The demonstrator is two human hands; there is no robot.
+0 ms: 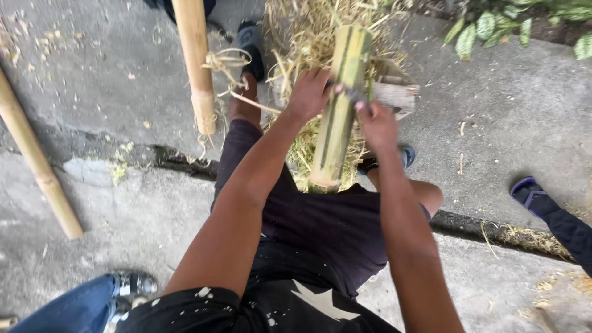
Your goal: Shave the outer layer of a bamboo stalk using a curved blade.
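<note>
A thick green-yellow bamboo section (340, 105) leans across my lap, its near cut end by my knees. My left hand (308, 94) grips one end of a metal blade (354, 94) laid across the bamboo. My right hand (377, 123) holds the blade's other end on the right side of the stalk. Both hands press against the bamboo about halfway along it. A heap of pale shavings (308, 37) lies under and beyond it.
Two peeled bamboo poles, one (196, 68) upright ahead and one (37, 160) at left, stand on the concrete. A wooden block (394, 95) lies behind the stalk. Other people's feet show: a blue sandal (530, 194) at right, a shoe (132, 287) at lower left. Green leaves (487, 24) sit top right.
</note>
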